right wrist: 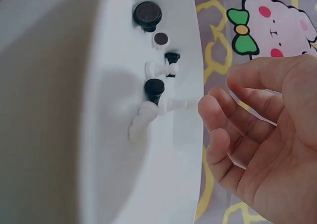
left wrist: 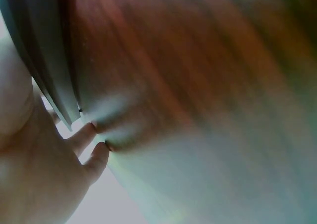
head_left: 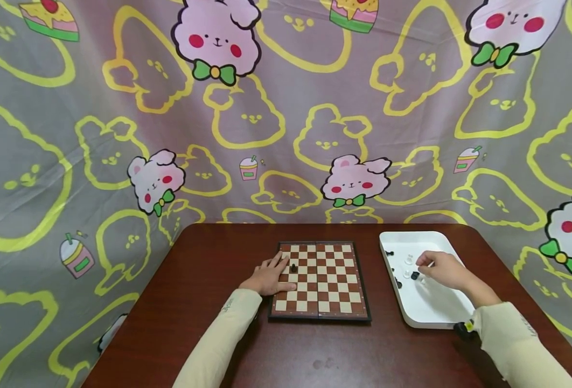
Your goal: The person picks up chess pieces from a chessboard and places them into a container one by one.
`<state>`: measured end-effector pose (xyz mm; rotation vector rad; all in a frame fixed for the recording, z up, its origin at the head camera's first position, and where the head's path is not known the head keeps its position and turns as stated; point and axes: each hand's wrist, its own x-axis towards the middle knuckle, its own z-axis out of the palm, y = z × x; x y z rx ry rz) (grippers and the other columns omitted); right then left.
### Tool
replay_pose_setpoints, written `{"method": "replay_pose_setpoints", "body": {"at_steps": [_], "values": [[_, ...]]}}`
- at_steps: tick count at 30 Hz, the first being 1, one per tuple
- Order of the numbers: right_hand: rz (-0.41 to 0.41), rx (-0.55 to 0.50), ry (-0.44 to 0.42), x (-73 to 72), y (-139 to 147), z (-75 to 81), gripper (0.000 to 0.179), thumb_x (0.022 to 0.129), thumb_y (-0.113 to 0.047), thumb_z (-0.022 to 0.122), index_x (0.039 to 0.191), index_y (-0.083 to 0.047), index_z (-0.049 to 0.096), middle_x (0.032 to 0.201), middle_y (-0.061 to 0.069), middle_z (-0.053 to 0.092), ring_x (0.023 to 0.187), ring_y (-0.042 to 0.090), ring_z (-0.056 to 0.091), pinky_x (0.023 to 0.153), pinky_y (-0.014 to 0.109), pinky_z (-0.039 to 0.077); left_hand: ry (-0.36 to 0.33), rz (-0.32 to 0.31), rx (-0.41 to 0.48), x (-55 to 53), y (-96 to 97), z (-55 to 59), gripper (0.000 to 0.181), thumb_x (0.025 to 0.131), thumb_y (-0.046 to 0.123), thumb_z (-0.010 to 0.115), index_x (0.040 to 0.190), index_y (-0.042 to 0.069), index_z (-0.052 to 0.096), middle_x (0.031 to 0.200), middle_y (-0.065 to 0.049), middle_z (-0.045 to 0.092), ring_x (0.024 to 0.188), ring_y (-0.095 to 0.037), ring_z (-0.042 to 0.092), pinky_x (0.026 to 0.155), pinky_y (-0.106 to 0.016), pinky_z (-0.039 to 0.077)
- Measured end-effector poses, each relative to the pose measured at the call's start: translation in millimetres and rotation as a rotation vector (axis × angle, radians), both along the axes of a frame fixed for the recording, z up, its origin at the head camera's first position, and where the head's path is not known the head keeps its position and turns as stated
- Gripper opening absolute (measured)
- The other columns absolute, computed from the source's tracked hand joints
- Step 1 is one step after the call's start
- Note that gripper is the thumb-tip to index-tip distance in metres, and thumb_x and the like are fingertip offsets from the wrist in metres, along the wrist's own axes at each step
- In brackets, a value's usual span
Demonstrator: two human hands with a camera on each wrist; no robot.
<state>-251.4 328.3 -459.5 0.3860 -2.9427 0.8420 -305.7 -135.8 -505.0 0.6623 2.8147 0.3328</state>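
My left hand [head_left: 265, 278] lies spread over the left edge of a brown and cream folding chessboard [head_left: 318, 312]. A small black chess piece [head_left: 293, 268] stands on the board between its thumb and fingers. In the left wrist view two fingers reach past the board's dark edge [left wrist: 47, 45]. Over the tray, my right hand [head_left: 443, 269] hovers with fingers loosely bent; in the right wrist view I see nothing between them. Close to its fingertips is a white chess piece [right wrist: 179, 104]. A black piece [right wrist: 154, 87] and another white piece [right wrist: 142, 121] lie beside that one.
The white tray [head_left: 429, 320] stands right of the board on a dark brown table [head_left: 218, 258]. Several other black and white pieces are scattered inside it. A patterned curtain [head_left: 276, 124] hangs behind the table. Beside the right cuff is a black object [head_left: 465, 330].
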Motion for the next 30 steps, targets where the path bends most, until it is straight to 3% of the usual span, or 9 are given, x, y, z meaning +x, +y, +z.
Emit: {"method": "replay_pose_setpoints", "body": {"at_steps": [10,30], "values": [[0.028,-0.049,0.014,-1.8,-16.7,5.0,0.005,0.087,-0.007,0.065,0.089,-0.002,0.064,0.080,0.002,0.062,0.069,0.014,0.055,0.059,0.032,0.044,0.009,0.003,0.002,-0.5,0.7,-1.0,0.088,0.086,0.066,0.049,0.154,0.021,0.014,0.159,-0.005,0.001,0.138,-0.039,0.020,0.105,-0.059,0.021],[0.046,-0.092,-0.001,-4.8,-28.2,-4.0,0.005,0.087,-0.005,0.063,0.088,-0.001,0.064,0.079,0.001,0.062,0.065,0.014,0.057,0.054,0.029,0.045,0.011,0.006,0.005,1.6,1.7,-1.1,0.087,0.088,0.064,0.050,0.154,0.020,0.014,0.159,-0.006,0.002,0.137,-0.039,0.021,0.105,-0.059,0.021]]}}
